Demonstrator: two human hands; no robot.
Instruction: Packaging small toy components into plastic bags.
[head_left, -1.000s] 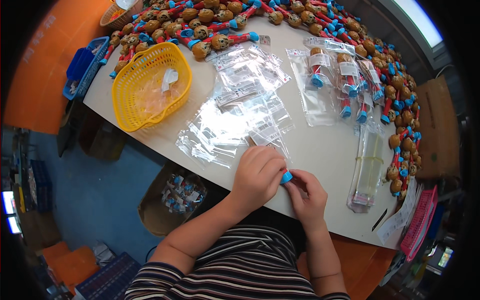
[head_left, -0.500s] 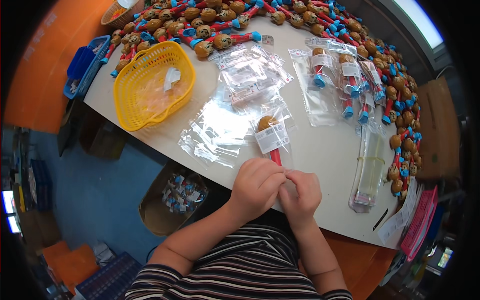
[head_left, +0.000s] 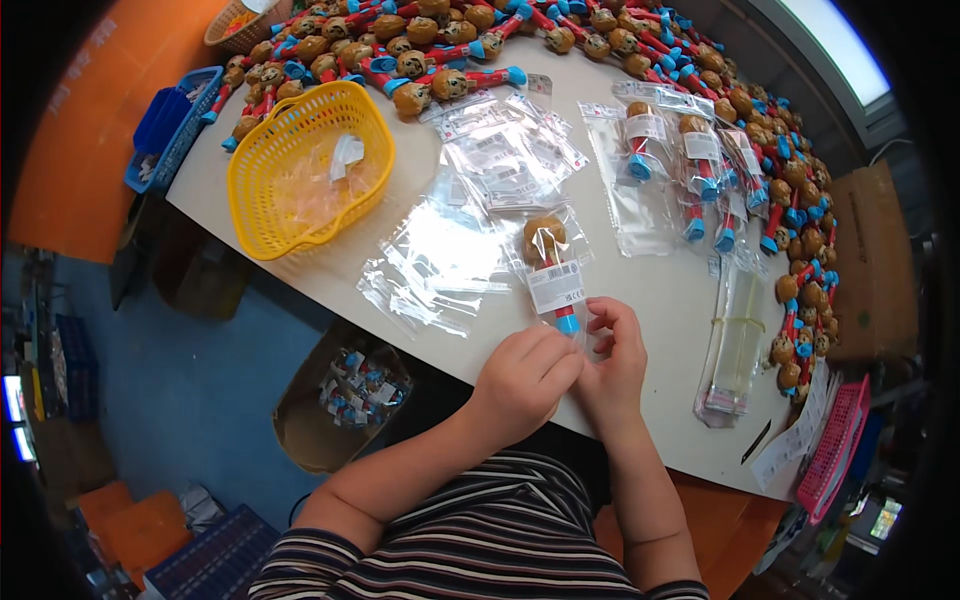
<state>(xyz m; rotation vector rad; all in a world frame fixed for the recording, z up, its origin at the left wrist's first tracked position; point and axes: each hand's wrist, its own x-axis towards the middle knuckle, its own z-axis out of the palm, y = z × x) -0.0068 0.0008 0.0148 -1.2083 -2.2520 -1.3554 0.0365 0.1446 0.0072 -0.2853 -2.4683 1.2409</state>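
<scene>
A clear plastic bag (head_left: 579, 247) lies near the table's front edge. Inside it is a toy with a round brown head (head_left: 545, 233), a red stem and a blue end, crossed by a white printed label (head_left: 556, 287). My left hand (head_left: 530, 382) is closed at the bag's lower end, its fingers curled and pressed together. Beside it, my right hand (head_left: 614, 362) bends its fingers along the bag's lower right side, the thumb close to my left fingers. The bag's bottom edge is mostly hidden by my hands.
Loose flat bags (head_left: 430, 262) and printed inserts (head_left: 505, 155) lie left of and beyond my hands. A yellow basket (head_left: 240, 205) stands left. Bagged toys (head_left: 700, 150) and banded clear sleeves (head_left: 735, 345) lie right. Loose toys (head_left: 450, 85) line the far edge. Below sits a box (head_left: 300, 425).
The bagged toy lies more open to view, its blue end now uncovered. My right hand has shifted up along the bag with its fingers raised; my left hand has moved slightly down and right.
</scene>
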